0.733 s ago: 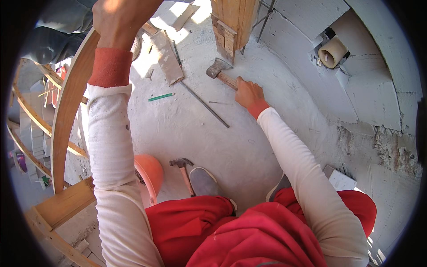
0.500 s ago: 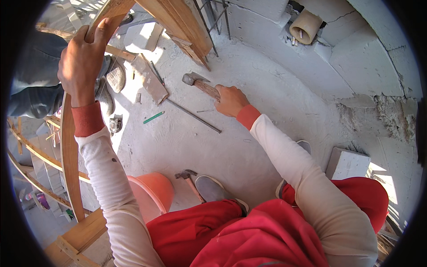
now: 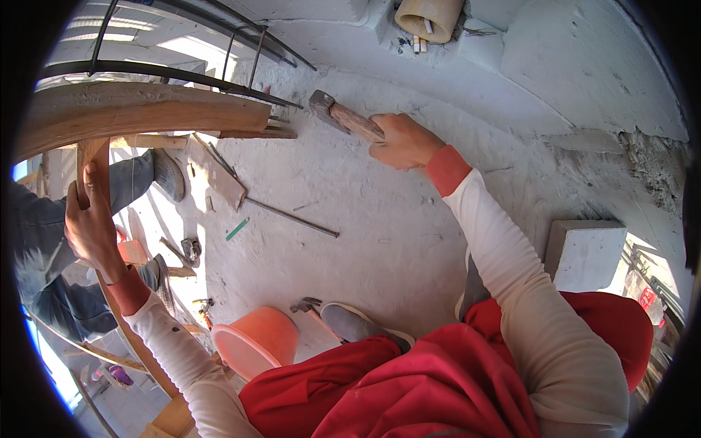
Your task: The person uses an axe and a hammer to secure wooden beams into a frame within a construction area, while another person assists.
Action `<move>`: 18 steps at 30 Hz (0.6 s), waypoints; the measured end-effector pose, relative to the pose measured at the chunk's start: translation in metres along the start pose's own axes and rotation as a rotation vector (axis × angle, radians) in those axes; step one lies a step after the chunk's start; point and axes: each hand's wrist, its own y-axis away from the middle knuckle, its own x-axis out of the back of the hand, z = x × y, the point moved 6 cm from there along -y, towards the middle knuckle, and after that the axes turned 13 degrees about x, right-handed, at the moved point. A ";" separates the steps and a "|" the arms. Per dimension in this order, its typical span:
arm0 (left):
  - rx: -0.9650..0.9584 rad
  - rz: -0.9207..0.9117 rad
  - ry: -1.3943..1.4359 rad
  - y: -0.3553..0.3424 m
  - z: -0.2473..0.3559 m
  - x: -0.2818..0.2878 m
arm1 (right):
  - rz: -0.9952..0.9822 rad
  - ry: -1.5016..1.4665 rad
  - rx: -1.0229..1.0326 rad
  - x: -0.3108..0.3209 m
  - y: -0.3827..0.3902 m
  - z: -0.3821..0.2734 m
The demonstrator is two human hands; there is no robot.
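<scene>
My right hand (image 3: 409, 142) is closed round the wooden handle of a hammer (image 3: 358, 123). The hammer's worn metal head points left, held in the air over the concrete floor. At the left, my left hand (image 3: 91, 226) grips a narrow curved wooden strip (image 3: 95, 157), thumb along its face. The strip runs down past my left forearm, and its upper end meets a thick curved wooden beam (image 3: 168, 108). Another hammer (image 3: 314, 310) lies on the floor beside my shoe, part of its handle hidden by my red trouser leg.
Another person's legs (image 3: 73, 292) are close at the left. Dark steel bars (image 3: 175, 75) cross above the beam. An orange bucket (image 3: 255, 339), a metal rod (image 3: 292, 217), a green pencil (image 3: 237, 228) and a white block (image 3: 585, 254) are on the floor. A pipe end (image 3: 429, 18) protrudes from the wall.
My left hand has moved lower and left with the strip. The hammer in my right hand is farther up and right in view. The beam now lies across the upper left as the view shifts.
</scene>
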 end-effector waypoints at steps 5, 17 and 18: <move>0.003 0.019 -0.019 -0.001 -0.004 -0.001 | -0.023 -0.083 0.172 -0.014 -0.027 -0.004; 0.026 0.000 -0.020 -0.004 -0.010 -0.007 | 0.005 0.087 0.268 -0.020 -0.059 -0.005; 0.023 0.012 -0.025 -0.005 -0.011 -0.007 | 0.008 0.101 0.242 -0.018 -0.058 -0.002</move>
